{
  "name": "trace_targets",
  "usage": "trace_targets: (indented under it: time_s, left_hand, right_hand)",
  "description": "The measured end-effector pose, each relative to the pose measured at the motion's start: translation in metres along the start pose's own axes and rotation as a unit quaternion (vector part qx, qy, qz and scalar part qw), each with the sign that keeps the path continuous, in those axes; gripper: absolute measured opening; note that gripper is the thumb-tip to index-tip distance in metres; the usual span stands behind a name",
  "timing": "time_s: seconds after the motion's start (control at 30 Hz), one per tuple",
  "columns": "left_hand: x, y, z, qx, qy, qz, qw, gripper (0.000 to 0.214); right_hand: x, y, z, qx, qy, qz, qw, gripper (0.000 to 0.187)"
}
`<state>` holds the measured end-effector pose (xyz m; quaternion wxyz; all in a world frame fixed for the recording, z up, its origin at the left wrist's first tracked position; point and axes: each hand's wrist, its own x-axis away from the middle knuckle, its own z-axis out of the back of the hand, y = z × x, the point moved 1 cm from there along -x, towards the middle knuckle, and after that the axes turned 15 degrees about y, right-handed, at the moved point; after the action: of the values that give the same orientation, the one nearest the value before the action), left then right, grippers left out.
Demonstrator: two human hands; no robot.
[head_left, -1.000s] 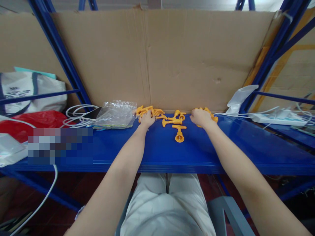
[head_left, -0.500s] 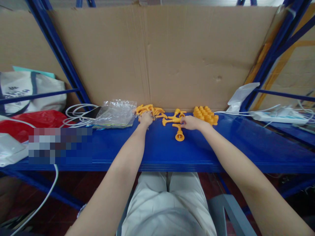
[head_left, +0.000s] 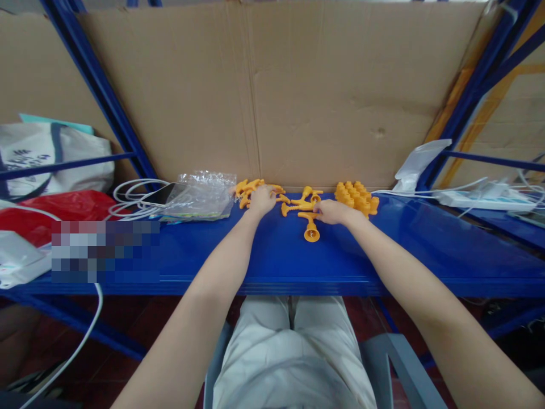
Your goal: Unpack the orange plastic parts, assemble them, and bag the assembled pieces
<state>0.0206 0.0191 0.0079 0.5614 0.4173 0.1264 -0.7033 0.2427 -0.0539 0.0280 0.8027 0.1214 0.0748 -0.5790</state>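
A workshop or storeroom corner is suggested straight away: blue metal shelving (head_left: 289,258) is pressed into service as a bench, its back closed off by tall cardboard (head_left: 319,96), and along it, small yellow plastic pieces (head_left: 355,196) are grouped, trailing white cables (head_left: 426,196) spread beyond.

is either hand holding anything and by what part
Can't tell: the left hand is over the orange pile, the right hand at the middle orange pieces; any grip is hidden.
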Motion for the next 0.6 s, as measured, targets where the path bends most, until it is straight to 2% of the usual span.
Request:
trace_targets:
  time_s: [0.13,0.2,0.37,0.5,0.6]
  left_hand:
    - [0.008,0.023,-0.012,0.03,-0.125,-0.102,0.986,0.024]
    - [0.013,0.029,-0.019,0.012,-0.144,-0.137,0.98,0.022]
    - [0.016,0.03,-0.025,-0.036,-0.142,-0.138,0.98,0.02]
    - [0.014,0.027,-0.015,-0.019,-0.112,-0.128,0.985,0.017]
    - [0.012,0.027,-0.007,-0.014,-0.085,-0.131,0.988,0.02]
  right_hand:
    - [0.001,0.0,0.001,0.008,0.012,-0.008,1.0,0.027]
    - [0.001,0.0,0.001,0.01,0.012,-0.014,1.0,0.028]
    - [0.001,-0.001,0.002,0.011,0.003,-0.025,1.0,0.03]
    - [-0.002,-0.002,0.003,-0.021,0.046,-0.029,0.998,0.029]
    - [-0.002,-0.004,0.003,-0.098,0.066,0.0,0.993,0.023]
